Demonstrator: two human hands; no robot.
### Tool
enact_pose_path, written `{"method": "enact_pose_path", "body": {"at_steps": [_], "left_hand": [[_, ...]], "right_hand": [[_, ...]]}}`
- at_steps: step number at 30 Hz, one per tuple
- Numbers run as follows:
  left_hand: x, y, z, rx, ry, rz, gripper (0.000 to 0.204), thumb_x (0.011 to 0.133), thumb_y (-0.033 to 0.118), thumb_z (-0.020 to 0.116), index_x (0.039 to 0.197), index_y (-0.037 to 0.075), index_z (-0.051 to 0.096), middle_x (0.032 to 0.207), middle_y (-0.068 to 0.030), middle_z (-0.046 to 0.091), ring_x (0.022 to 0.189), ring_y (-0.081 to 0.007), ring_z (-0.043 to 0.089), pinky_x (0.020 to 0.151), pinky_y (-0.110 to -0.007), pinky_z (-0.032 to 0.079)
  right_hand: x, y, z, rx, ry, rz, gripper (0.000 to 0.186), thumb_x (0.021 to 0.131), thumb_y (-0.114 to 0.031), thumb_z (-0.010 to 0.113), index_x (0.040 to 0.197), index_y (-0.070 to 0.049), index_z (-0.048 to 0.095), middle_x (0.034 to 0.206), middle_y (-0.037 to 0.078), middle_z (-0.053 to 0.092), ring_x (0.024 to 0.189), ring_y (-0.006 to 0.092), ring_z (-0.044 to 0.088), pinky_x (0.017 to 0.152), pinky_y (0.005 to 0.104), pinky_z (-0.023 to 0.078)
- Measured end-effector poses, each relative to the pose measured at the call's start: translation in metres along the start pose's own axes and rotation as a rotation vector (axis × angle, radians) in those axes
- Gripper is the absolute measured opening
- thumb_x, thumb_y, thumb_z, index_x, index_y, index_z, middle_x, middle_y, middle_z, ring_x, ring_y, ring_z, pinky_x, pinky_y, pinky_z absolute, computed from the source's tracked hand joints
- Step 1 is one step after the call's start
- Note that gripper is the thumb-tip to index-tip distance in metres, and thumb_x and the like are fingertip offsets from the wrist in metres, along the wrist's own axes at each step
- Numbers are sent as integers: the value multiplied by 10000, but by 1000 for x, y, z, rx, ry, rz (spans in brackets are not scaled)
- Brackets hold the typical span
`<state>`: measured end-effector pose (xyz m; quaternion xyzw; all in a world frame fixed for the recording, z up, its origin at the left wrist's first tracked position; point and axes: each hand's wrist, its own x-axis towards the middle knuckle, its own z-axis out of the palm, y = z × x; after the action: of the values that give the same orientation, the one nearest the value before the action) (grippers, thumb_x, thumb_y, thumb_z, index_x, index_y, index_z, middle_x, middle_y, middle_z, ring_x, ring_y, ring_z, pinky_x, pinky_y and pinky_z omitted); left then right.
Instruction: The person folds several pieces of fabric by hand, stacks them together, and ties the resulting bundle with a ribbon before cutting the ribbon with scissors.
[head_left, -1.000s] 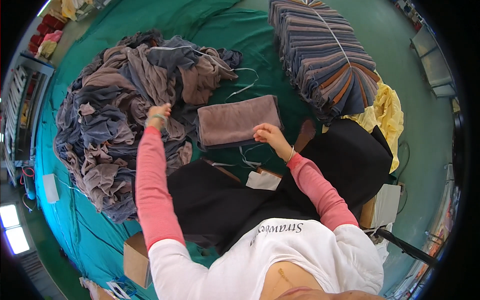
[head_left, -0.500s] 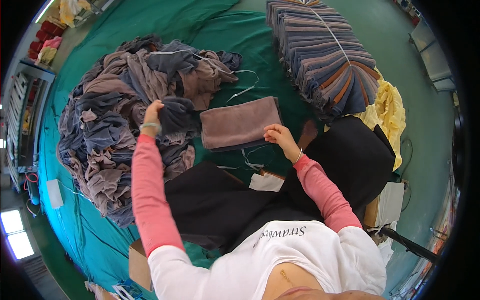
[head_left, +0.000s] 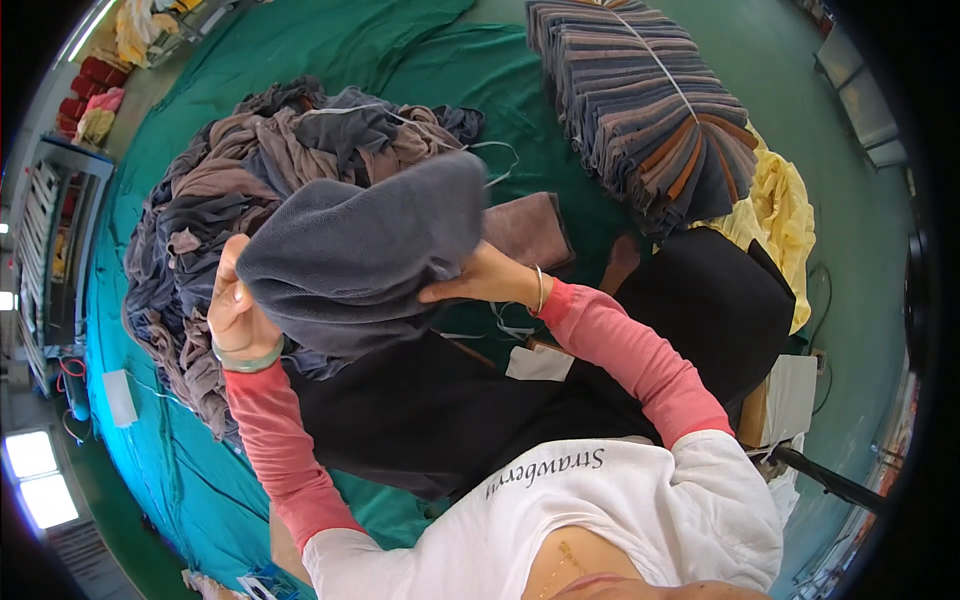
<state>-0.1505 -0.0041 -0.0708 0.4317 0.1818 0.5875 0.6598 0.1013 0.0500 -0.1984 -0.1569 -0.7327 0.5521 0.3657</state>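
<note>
A dark grey towel hangs bunched between my two hands, raised in front of me. At its left end my left hand grips the edge, thumb toward me. My right hand pinches its lower right side, with the fingertips partly hidden by the cloth. Behind the towel, a folded brown towel lies on the green sheet, mostly covered from view. The large loose heap of grey and brown towels spreads to the left of my hands and behind them.
A long stack of folded towels, tied with a white strap, stands at the far right on the green sheet. Yellow cloth lies beside it. My black-clad legs stretch across the near side, with a cardboard box at right.
My left hand has drawn a dark grey towel off the heap and toward me. My right hand has moved left from beside the folded brown towel and taken hold of the grey one.
</note>
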Motion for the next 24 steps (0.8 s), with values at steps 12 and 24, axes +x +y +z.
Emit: {"method": "enact_pose_path", "body": {"at_steps": [12, 24], "left_hand": [[-19, -159, 21, -585, 356, -595, 646, 910, 542, 245, 1358, 80, 300, 1405, -106, 321, 1297, -280, 290, 1076, -415, 208], [-1, -101, 2, -56, 289, -572, 390, 821, 107, 544, 1156, -78, 468, 1093, -145, 574, 966, -218, 578, 875, -326, 450]], "right_hand": [[-29, -66, -91, 434, 453, 618, 324, 856, -287, 604, 1013, -6, 574, 839, -4, 603, 676, 36, 539, 576, 174, 417], [-100, -88, -155, 582, 608, 571, 250, 865, -190, 584, 982, 31, 580, 876, 62, 635, 716, 104, 623, 643, 208, 505]]}}
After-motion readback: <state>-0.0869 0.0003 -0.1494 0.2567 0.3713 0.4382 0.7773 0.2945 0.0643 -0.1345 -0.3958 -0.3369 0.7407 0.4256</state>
